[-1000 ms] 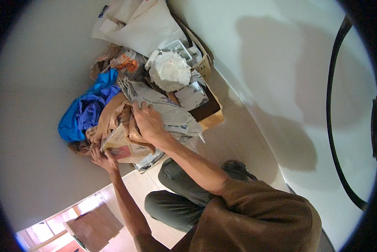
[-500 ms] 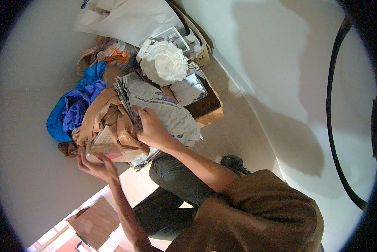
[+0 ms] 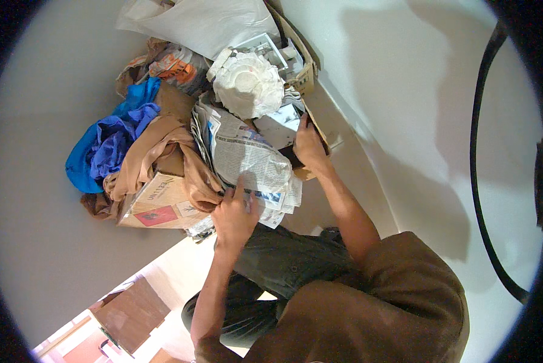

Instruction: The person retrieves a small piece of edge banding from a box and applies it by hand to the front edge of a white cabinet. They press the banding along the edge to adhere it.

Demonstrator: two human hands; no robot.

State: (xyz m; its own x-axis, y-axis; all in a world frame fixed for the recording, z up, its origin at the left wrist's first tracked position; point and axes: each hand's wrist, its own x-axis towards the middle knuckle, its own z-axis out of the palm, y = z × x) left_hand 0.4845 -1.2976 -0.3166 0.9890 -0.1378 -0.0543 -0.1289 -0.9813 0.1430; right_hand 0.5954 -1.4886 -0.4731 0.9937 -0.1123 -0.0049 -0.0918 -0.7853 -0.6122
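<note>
My left hand [image 3: 234, 215] lies at the near edge of a stack of folded newspapers [image 3: 241, 151], fingers apart, beside the hanging end of a tan cloth [image 3: 190, 160]. At the near right corner of an open cardboard box [image 3: 305, 174], my right hand [image 3: 311, 147] has its fingers curled over the wall; its fingertips are partly lost in the dark interior. Inside that box is a white, dark-speckled flat piece [image 3: 279, 127]. Above it rests a rough white round plaster-like form [image 3: 248, 85]. The tan cloth drapes over a closed cardboard carton [image 3: 156, 202].
Blue cloths [image 3: 111, 142] are heaped on the left against the grey wall [image 3: 48, 199]. Behind them sits an orange-and-clear plastic bag [image 3: 181, 65], with a white sheet [image 3: 199, 24] farther back. A white wall [image 3: 398, 133] with a black cable [image 3: 474, 157] stands right.
My right hand has moved right from the newspapers to the open box's edge. My left hand has left the carton's side and moved right to the newspapers.
</note>
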